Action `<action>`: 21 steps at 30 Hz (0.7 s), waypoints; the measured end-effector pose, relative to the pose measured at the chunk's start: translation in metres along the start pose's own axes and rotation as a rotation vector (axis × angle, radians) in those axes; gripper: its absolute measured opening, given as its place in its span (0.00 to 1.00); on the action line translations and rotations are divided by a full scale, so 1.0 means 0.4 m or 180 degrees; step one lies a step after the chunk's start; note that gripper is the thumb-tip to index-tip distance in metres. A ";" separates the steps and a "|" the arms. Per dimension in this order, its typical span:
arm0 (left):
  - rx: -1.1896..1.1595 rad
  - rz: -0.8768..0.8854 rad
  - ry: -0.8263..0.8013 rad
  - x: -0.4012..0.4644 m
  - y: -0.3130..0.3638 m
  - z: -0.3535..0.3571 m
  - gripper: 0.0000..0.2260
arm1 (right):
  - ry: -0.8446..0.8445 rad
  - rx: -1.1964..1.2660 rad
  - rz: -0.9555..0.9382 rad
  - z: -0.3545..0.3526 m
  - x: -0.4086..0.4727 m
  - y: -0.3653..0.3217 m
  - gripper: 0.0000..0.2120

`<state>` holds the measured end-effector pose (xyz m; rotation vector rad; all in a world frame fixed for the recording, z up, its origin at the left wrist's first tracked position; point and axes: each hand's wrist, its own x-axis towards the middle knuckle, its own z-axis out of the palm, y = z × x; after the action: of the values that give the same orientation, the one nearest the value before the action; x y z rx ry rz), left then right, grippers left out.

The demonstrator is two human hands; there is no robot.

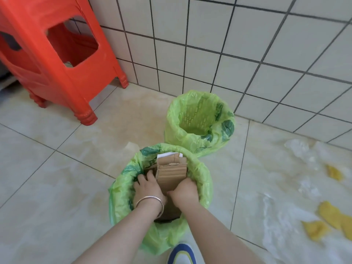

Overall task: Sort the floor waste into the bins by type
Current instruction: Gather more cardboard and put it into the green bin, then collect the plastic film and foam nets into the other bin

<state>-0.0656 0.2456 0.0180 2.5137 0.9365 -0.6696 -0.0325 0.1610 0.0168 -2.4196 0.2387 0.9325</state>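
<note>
Two bins lined with green bags stand on the tiled floor. Folded brown cardboard [171, 174] stands upright inside the near bin [203, 180], with white paper behind it. My left hand [147, 189], wearing a silver bangle, grips the cardboard's left side. My right hand [185, 191] grips its right side, fingers curled round the edge. Both hands are inside the bin's mouth. The far bin [198, 121] by the wall shows nothing inside. Yellow peels [331, 214] and clear plastic wrap [297, 149] lie on the floor at the right.
A red plastic stool [62, 60] stands at the back left against the white tiled wall [247, 44]. My shoe [182, 254] is just below the near bin. More clear plastic [276, 216] spreads over the floor at the right.
</note>
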 end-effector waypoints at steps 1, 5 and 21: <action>-0.0202 0.0077 0.0122 -0.021 0.004 -0.019 0.41 | 0.0036 0.0291 0.0006 -0.014 -0.019 -0.003 0.29; -0.0447 0.0754 0.1250 -0.128 0.027 -0.067 0.37 | 0.0460 0.1106 -0.0407 -0.078 -0.125 0.011 0.23; 0.1991 0.3384 -0.0295 -0.439 0.513 0.230 0.26 | 0.1181 0.1802 0.0523 -0.248 -0.238 0.730 0.15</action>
<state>-0.0699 -0.0340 0.0755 2.9032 -0.7795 -0.7329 -0.1466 -0.1410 0.0208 -2.0334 0.7385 0.3912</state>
